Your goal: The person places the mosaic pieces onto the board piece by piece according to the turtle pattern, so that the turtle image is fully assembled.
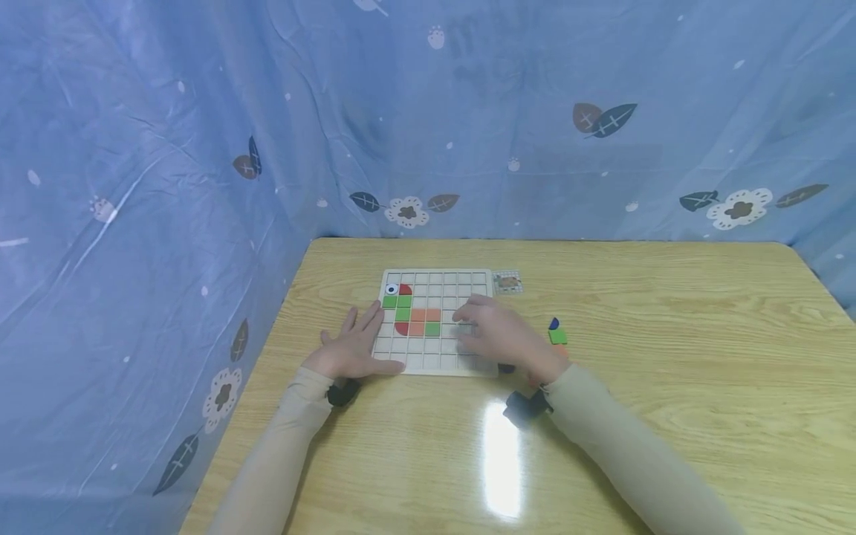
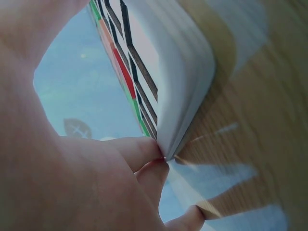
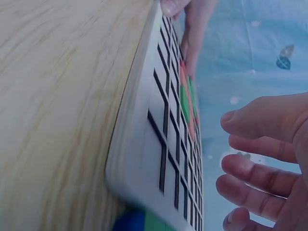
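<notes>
A white gridded board [image 1: 428,362] lies flat on the table. On its left half sit a round eye tile [image 1: 391,290], red rounded pieces [image 1: 405,289], green squares [image 1: 403,313] and orange squares [image 1: 417,328]. My left hand [image 1: 346,354] rests at the board's left edge, fingers spread and thumb along the front left corner; in the left wrist view fingertips touch the board's edge [image 2: 180,96]. Over the right half hovers my right hand [image 1: 500,332]. Its fingers [image 3: 255,173] are loosely bent, apart from the board, with nothing between them in the right wrist view.
A small picture card [image 1: 508,281] lies by the board's back right corner. Right of the right hand are loose blue [image 1: 553,324], green [image 1: 558,337] and orange [image 1: 560,349] pieces, the last partly hidden by the wrist. A dark piece [image 1: 506,368] lies at the front right corner. A blue curtain [image 1: 535,148] hangs behind.
</notes>
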{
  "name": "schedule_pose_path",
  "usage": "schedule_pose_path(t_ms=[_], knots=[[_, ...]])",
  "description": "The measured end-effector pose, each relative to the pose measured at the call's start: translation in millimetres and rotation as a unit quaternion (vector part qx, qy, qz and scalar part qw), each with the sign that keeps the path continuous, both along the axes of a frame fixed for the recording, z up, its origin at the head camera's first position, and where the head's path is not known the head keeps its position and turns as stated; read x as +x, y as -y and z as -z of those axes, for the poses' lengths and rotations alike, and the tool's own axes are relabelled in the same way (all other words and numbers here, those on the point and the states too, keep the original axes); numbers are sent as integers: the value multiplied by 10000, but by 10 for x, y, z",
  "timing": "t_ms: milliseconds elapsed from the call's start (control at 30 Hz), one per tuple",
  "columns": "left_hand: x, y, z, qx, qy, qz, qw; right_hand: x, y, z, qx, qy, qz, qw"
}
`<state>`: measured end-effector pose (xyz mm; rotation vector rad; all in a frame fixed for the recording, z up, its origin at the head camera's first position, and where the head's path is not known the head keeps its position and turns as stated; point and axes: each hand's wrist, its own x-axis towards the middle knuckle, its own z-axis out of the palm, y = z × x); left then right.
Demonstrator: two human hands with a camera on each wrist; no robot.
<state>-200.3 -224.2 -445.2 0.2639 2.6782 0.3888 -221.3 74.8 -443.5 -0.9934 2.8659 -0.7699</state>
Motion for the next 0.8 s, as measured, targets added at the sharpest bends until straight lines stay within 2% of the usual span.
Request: schedule_pose_path(t_ms=[300,533,800], knots=[[1,17,5,8,-46,27,10000,125,-354,-60,106,-290,426,9986],[10,22,-2,-18,-58,21,10000,168,-611,-57,355,27,923,9951],[2,15,2,-30,-52,56,10000,234,-849,-105,606,-178,1049,9925]])
